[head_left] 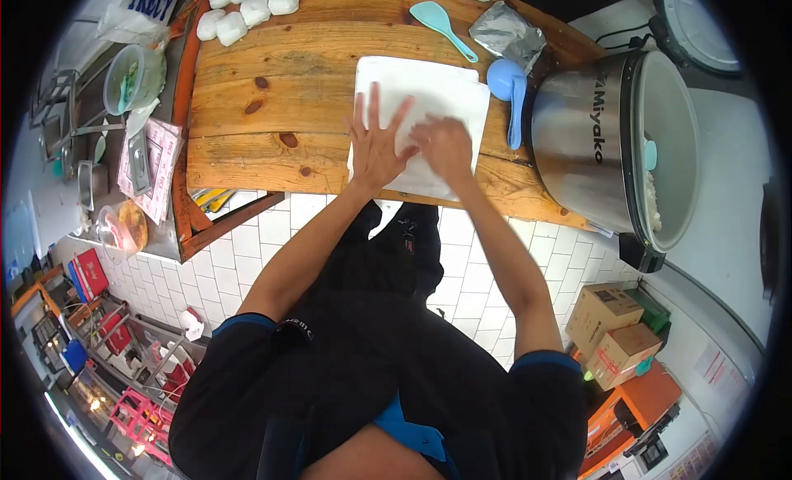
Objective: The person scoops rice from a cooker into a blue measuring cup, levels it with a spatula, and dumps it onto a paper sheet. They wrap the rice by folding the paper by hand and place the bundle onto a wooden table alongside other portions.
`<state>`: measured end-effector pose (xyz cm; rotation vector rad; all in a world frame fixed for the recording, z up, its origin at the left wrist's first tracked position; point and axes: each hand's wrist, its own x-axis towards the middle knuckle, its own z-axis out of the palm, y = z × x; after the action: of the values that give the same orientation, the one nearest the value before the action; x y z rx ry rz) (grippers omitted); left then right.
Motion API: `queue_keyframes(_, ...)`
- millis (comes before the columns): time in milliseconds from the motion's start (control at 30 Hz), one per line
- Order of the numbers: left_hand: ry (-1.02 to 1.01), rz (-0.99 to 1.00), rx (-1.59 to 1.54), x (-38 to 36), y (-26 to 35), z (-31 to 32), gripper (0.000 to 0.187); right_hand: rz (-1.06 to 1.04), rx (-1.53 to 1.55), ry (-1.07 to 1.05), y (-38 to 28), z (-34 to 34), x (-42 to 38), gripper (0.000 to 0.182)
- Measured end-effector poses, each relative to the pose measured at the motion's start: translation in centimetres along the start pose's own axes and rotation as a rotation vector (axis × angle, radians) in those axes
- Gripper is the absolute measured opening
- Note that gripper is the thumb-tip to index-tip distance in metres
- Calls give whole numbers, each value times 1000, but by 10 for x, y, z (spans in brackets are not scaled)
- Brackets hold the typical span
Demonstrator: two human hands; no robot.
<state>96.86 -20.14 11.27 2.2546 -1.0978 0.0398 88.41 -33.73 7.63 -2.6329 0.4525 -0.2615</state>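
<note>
A stack of white paper sheets [462, 92] lies on the wooden table, near its front edge. My left hand [379, 150] rests flat on the paper with its fingers spread. Close beside it, my right hand [445, 146] is over the paper with its fingers curled in, slightly blurred; whatever it may hold is hidden. To the right of the stack lies a blue ladle [516, 108] with a round bowl. A light turquoise rice paddle [437, 22] lies beyond the paper, next to a crumpled silvery wrapper [507, 34].
A large steel Miyako rice cooker [582, 133] stands open on the right, with white rice inside. Several white wrapped bundles [256, 9] sit at the table's far left. A side counter [169, 224] holds plastic tubs and pink-printed papers. Cardboard boxes [606, 319] are stacked at lower right.
</note>
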Motion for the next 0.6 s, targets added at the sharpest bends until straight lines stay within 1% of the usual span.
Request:
queue_keyframes(33, -78, 50, 175, 1, 4, -7, 61, -171, -137, 79, -5, 15, -27, 24)
queue_keyframes(67, -83, 44, 174, -4, -6, -3, 61, -66, -32, 137, -16, 26, -51, 28)
queue_keyframes(133, 37, 444, 93, -13, -48, 11, 54, -132, -190, 181, -19, 33, -79, 44)
queue_keyframes(167, 59, 265, 109, -22, -62, 4, 43, -141, -190, 182, -24, 30, -84, 44)
queue_keyframes(200, 53, 270, 110, -30, -63, 8, 43, -76, -140, 129, -31, 29, -91, 50)
queue_keyframes(233, 16, 334, 58, -38, -57, 7, 44, -1, -87, 78, -38, 31, -97, 56)
queue_keyframes(267, -26, 390, 2, -51, -51, 6, 45, 16, -79, 75, -37, 36, -105, 56)
queue_keyframes(300, -39, 392, 2, -65, -44, 7, 45, 22, -46, 75, -30, 41, -113, 58)
queue_keyframes(333, -93, 192, -54, -74, -40, 16, 47, 16, -21, 89, -20, 45, -112, 60)
queue_keyframes(367, -141, -6, -114, -74, -39, 25, 49, 10, -93, 115, -13, 44, -115, 55)
queue_keyframes(400, -138, 4, -120, -70, -48, 30, 49, 13, -102, 122, -3, 44, -115, 55)
queue_keyframes(467, -165, 292, -149, -65, -80, 33, 43, -39, 52, 182, 6, 41, -120, 50)
queue_keyframes(500, -187, 368, -156, -55, -89, 33, 41, -1, 73, 256, 9, 41, -111, 31)
queue_keyframes(533, -188, 370, -156, -45, -97, 36, 41, 0, 72, 257, 9, 33, -97, 31)
queue_keyframes(600, -344, 358, -209, -27, -106, 41, 32, 471, 236, -135, 7, 6, -61, 15)
